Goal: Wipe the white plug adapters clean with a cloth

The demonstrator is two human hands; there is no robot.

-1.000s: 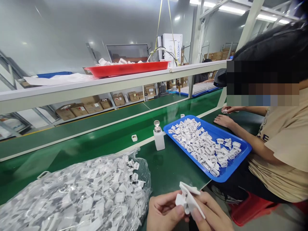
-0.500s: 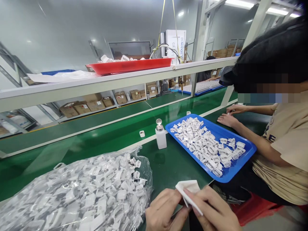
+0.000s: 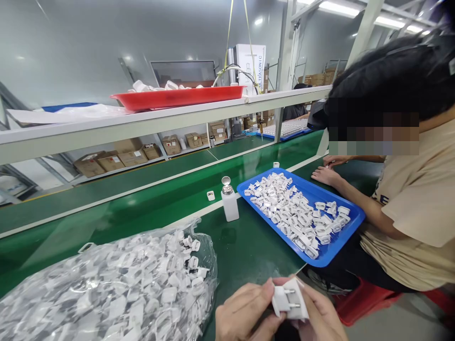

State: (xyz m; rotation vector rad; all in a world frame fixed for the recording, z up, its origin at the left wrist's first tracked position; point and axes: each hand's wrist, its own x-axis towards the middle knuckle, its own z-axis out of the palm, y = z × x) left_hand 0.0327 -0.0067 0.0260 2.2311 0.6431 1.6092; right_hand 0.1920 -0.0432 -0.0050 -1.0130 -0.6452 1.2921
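Low in front of me, both hands meet at a small white plug housing (image 3: 282, 300) with two metal pins. My left hand (image 3: 245, 310) is closed, its thumb and fingertips pinching the near side of the housing. From the other side my right hand (image 3: 322, 312) grips it, with its fingers partly behind the white part. I cannot tell whether a thin white piece by the right fingers is cloth or the housing itself. A large clear plastic bag (image 3: 117, 284) of similar white housings lies at the left. A blue tray (image 3: 336, 255) full of them is beyond my right hand.
A white dispenser bottle (image 3: 231, 206) with its metal lid up stands between bag and tray. One loose housing (image 3: 211, 195) lies on the green surface behind. A red tray (image 3: 185, 98) rests on the overhead shelf (image 3: 159, 121). At the right sits a co-worker (image 3: 419, 199), hands on the bench.
The white piece in my hands has turned, so the two metal pins now show. My fingers have shifted on it. The view has swung slightly right.
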